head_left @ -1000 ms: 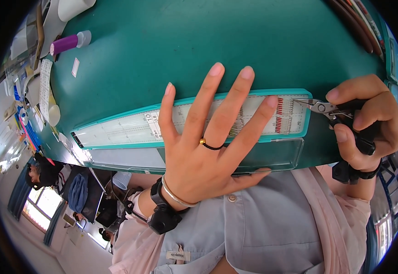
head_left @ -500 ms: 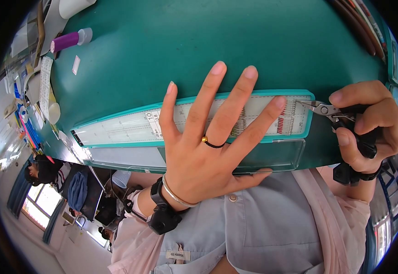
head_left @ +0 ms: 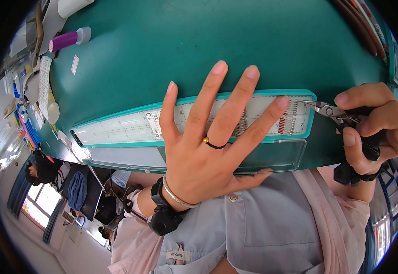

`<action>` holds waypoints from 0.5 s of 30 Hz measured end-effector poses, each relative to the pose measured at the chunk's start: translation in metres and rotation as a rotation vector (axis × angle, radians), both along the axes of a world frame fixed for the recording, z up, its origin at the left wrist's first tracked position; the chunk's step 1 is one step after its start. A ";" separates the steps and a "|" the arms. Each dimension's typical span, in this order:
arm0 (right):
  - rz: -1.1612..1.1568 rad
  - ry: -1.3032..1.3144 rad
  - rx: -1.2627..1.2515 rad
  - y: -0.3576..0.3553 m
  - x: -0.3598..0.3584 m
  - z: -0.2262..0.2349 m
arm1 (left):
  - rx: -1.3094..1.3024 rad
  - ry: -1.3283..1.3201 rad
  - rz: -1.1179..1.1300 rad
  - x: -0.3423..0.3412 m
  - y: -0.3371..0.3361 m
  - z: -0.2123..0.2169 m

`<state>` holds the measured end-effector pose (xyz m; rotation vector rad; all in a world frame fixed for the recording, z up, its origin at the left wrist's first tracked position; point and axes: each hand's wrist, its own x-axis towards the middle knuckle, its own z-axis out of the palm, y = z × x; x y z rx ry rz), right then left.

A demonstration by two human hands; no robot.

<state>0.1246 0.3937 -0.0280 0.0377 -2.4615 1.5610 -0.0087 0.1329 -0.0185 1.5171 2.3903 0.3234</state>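
On the green table (head_left: 263,45), a long teal tray (head_left: 116,130) lies across the near edge. The left hand (head_left: 208,150) presses flat on it, fingers spread wide. At 3 o'clock, the right hand (head_left: 368,128) grips small pliers (head_left: 329,110), tips at the tray's right end.

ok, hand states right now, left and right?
Left hand: open, fingers spread flat, pressing on the long teal-edged tray.
Right hand: closed around the small cutters, their tips at the tray's right end.
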 end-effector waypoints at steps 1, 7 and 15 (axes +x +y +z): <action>0.005 -0.001 0.009 0.000 0.000 0.000 | 0.000 0.002 0.000 0.000 0.000 0.000; 0.011 0.001 0.067 -0.002 -0.003 0.001 | -0.011 0.002 -0.002 0.001 0.000 0.001; 0.014 0.003 0.026 -0.005 -0.003 0.000 | 0.034 0.007 -0.021 0.004 -0.003 -0.001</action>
